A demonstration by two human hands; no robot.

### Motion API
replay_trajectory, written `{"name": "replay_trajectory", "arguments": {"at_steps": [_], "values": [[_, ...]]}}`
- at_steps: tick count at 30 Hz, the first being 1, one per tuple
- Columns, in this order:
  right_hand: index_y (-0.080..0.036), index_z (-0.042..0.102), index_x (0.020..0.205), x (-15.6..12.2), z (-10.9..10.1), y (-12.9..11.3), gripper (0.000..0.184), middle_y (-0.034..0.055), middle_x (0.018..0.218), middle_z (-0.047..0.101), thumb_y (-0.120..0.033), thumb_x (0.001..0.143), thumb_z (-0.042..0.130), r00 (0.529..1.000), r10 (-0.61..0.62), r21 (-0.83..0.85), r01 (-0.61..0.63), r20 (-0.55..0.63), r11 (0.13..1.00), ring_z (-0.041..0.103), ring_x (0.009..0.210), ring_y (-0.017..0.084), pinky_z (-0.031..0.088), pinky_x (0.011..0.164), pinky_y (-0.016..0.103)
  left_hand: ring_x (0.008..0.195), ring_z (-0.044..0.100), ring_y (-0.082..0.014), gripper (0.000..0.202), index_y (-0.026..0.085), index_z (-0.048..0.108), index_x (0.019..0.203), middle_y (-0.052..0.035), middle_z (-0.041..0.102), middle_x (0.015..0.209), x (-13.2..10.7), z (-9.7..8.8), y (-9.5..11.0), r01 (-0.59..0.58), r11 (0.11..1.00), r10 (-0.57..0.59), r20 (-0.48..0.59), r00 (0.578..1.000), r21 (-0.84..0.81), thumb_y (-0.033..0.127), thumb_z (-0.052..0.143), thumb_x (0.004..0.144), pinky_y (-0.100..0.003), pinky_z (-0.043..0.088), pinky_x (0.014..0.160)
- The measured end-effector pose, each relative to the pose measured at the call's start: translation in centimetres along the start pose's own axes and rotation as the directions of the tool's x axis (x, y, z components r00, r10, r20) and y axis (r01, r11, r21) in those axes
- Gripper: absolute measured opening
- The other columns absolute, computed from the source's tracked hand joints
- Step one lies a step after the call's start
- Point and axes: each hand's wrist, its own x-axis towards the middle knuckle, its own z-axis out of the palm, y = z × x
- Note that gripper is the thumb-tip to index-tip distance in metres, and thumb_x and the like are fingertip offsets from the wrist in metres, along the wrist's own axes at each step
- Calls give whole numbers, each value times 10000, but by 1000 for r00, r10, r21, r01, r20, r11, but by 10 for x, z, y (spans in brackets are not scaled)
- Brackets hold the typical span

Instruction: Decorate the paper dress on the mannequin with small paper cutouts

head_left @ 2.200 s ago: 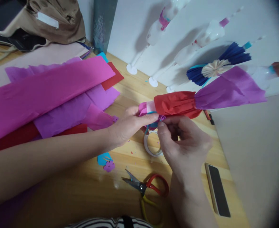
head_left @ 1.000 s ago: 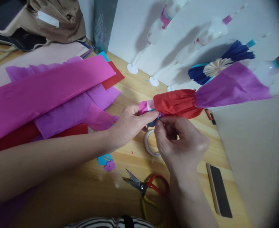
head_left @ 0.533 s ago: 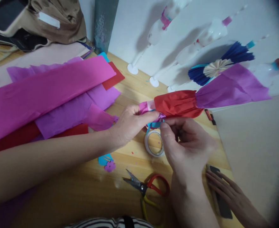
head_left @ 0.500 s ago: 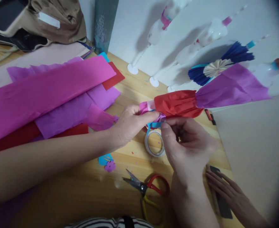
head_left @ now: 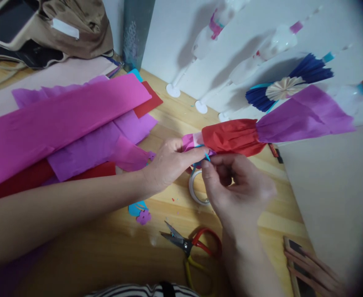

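My left hand (head_left: 169, 163) is closed around the pink end of a paper-wrapped craft piece (head_left: 230, 135). That piece has a red crepe middle and a purple crepe flare (head_left: 305, 115) reaching right. My right hand (head_left: 233, 185) pinches a thin blue strip (head_left: 206, 156) right under the red part, thumb and fingers pressed together. A roll of clear tape (head_left: 196, 187) lies on the wooden table (head_left: 107, 247) just below both hands.
Sheets of pink, purple and red tissue paper (head_left: 60, 123) cover the left of the table. Red-and-yellow scissors (head_left: 193, 245) lie near me. Another person's fingers (head_left: 314, 270) rest on a phone (head_left: 295, 264) at the lower right. White figures (head_left: 261, 49) and a blue paper fan (head_left: 289, 84) lean against the wall.
My right hand shifted slightly left along the blue strip. The other person's hand pulled the phone down and to the right, toward the frame's corner.
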Motion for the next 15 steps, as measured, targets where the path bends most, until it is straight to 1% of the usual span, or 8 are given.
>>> {"name": "replay_trajectory", "arguments": {"at_steps": [3,5,8,11,13,15], "values": [[-217,652,737,-1,1,0,121,-65,547,544,-221,843,710,996,85,55,-84,-10,995,443,427,84,346,403,224,633,560,-93,156,155,647,694,23,625,663,0,0,0,-19,1000,19,32,999,-3,260,690,801,-213,457,616],[-211,646,723,-1,0,1,146,-71,535,536,-238,856,702,993,119,88,-117,-21,989,440,419,81,349,406,221,648,575,-101,168,156,655,698,16,641,677,-1,-1,0,-14,1000,14,40,999,0,279,694,806,-219,465,622],[-209,651,722,0,-1,1,141,-64,547,552,-222,860,675,992,122,114,-119,-18,986,458,432,83,369,429,226,684,598,-118,150,154,692,753,0,663,708,-1,-2,-1,10,1000,-10,34,999,-4,291,692,815,-235,479,641],[-208,652,713,0,-1,0,138,-60,540,552,-205,851,663,990,137,110,-134,-22,985,454,434,86,366,430,231,719,609,-134,153,155,706,781,-8,664,731,-1,-4,-3,-4,999,6,72,997,-32,307,726,794,-245,485,654],[-199,656,709,0,-1,-1,130,-60,526,548,-195,838,667,987,158,104,-154,-28,983,448,428,87,362,424,232,765,620,-146,167,157,705,787,-18,673,771,-1,-5,-4,-37,998,42,118,992,-46,322,726,800,-261,504,711],[-186,668,707,-1,-2,-1,124,-61,517,550,-189,831,676,986,168,101,-164,-24,981,450,424,85,369,422,229,843,635,-162,144,155,706,806,-31,691,835,-2,-6,-4,-60,997,66,174,983,-40,299,704,813,-287,517,812]]}}
